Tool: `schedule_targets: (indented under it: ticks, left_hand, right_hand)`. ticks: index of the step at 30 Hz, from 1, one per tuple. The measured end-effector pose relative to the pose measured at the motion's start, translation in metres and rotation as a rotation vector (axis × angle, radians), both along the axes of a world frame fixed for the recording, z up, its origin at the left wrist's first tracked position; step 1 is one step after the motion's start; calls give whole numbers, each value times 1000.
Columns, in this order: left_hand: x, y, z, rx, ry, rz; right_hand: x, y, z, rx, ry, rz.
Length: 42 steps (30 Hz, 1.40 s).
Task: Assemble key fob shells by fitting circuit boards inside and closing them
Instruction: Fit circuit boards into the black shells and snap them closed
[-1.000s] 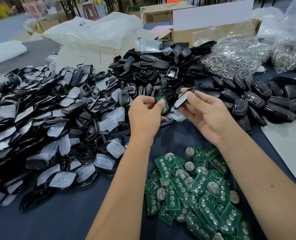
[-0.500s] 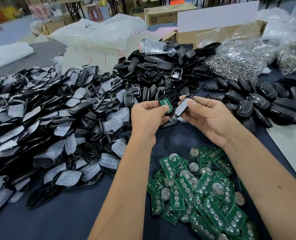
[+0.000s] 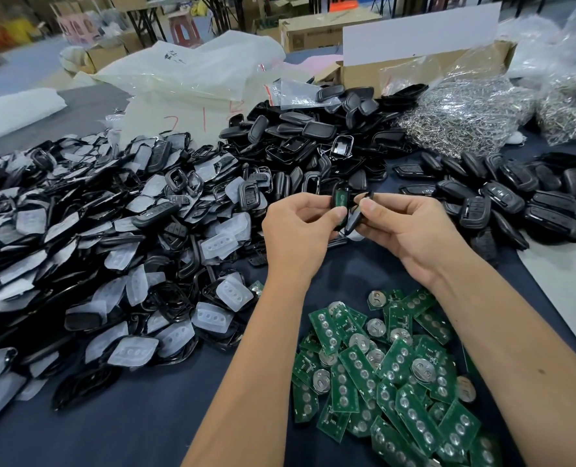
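Both hands are up over the dark cloth-covered table, almost touching each other. The left hand has its fingers curled round a black shell half that already has a green circuit board sitting in it, board face toward the camera. The right hand is pinching the other shell half between thumb and fingers, tilted edge-on and right up against the first piece. Can't tell if the two halves are actually touching at the seam, the thumbs cover that bit.

Stuff around them: straight below the wrists, between the forearms, is a loose heap of green circuit boards, lots with round coin cells showing. Off to the left of the left hand there's a huge sprawl of black frames mixed with translucent rubber button pads; it runs right up beside that hand. Just past the fingertips, further from the person, is a mound of black shell backs. To the right of the right hand sits a row of closed key fobs, buttons facing up.

Beyond those, a clear bag of metal key rings, a cardboard box behind it, and big white plastic bags further back on the left.
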State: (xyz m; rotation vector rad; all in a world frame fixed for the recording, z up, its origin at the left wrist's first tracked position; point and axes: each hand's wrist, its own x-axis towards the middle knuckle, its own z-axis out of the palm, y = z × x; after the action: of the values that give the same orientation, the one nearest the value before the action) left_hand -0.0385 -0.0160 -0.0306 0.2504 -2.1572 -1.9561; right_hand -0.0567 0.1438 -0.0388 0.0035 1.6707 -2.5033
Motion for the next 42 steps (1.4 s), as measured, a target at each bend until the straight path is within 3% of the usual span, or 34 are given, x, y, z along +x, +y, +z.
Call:
schedule_targets:
  ticks: [10, 18, 23, 35, 42]
  left_hand:
    - [3, 10, 2, -503, 213, -84]
    - [5, 9, -1, -464, 202, -117]
    - [5, 9, -2, -461, 203, -112]
    - [2, 2, -1, -286, 151, -251]
    - [3, -1, 2, -316, 149, -287]
  right_hand:
    - [1, -4, 0, 95, 2, -118]
    - [2, -4, 1, 90, 22, -108]
    - [2, -1, -1, 194, 56, -145]
    - [0, 2, -5, 276, 54, -114]
    - [2, 1, -4, 303, 111, -81]
